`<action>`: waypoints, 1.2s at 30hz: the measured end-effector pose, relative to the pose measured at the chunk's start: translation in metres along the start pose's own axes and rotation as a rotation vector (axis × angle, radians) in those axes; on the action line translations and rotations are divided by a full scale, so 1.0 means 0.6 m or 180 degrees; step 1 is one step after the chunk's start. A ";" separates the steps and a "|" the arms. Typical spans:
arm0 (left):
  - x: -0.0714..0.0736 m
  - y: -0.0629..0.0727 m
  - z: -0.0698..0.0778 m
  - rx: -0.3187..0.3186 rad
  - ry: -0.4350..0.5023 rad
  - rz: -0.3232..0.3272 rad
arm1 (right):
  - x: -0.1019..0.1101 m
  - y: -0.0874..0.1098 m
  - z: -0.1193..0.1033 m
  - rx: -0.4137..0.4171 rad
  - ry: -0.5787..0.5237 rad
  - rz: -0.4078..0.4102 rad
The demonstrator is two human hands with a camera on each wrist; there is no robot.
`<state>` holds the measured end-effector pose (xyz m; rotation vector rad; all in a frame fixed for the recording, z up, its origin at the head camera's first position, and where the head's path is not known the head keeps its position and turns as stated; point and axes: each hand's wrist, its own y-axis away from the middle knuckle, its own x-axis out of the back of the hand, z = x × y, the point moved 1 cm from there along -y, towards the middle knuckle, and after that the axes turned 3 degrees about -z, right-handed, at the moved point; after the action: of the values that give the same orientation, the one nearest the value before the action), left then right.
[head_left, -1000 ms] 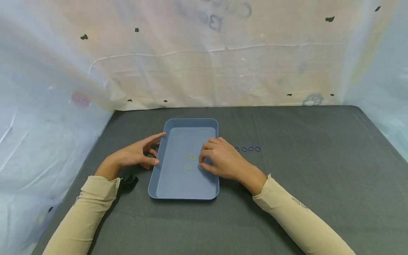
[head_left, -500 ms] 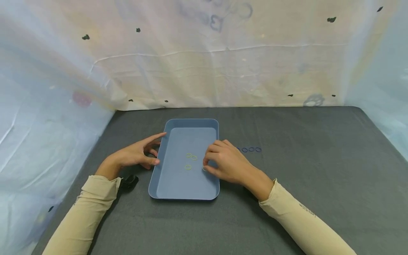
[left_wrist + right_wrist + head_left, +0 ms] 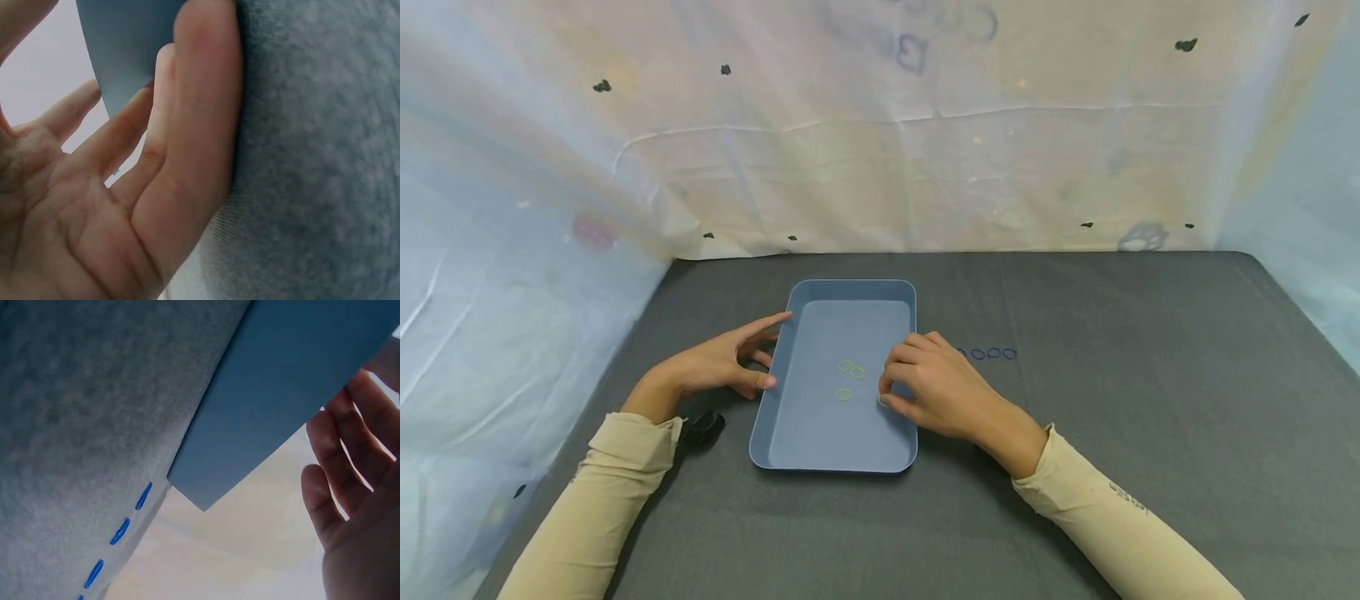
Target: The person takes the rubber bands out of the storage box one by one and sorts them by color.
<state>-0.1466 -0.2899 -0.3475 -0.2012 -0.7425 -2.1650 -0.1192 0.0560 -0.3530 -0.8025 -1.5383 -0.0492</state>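
Note:
A blue-grey rectangular tray (image 3: 805,442) lies on the grey cloth in the head view. My left hand (image 3: 718,360) touches its left side with thumb and spread fingers; the left wrist view shows those fingers (image 3: 206,94) against the tray's outer wall. Over the right part of the tray, my right hand (image 3: 936,383) pinches a thin yellow rubber band (image 3: 882,401) at its fingertips, low over the tray floor. The fingers cover most of that band. More yellow rubber bands (image 3: 844,394) lie in the middle of the tray. The right wrist view hides the fingertips behind the tray wall.
Several dark blue rubber bands (image 3: 994,353) lie in a row on the cloth (image 3: 1112,375), right of the tray; the right hand partly hides the nearest. A black object (image 3: 703,429) is under the left wrist. A pale curtain (image 3: 850,183) hangs behind the table.
My right hand has drawn back slightly to the right and toward me, and the pinched yellow rubber band has moved with it. My left hand and the tray have stayed put.

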 end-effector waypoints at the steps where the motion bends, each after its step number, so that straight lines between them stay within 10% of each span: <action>1: 0.001 0.001 0.000 0.0005 0.0006 -0.0008 | 0.001 0.000 0.000 -0.0002 -0.0001 0.0008; 36: 0.006 0.008 0.007 0.0106 0.0211 -0.0126 | 0.044 0.006 0.053 -0.0329 -0.0054 -0.0004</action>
<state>-0.1458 -0.2922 -0.3403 -0.0979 -0.7498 -2.1842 -0.1423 0.0857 -0.3364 -0.8855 -1.5622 -0.1240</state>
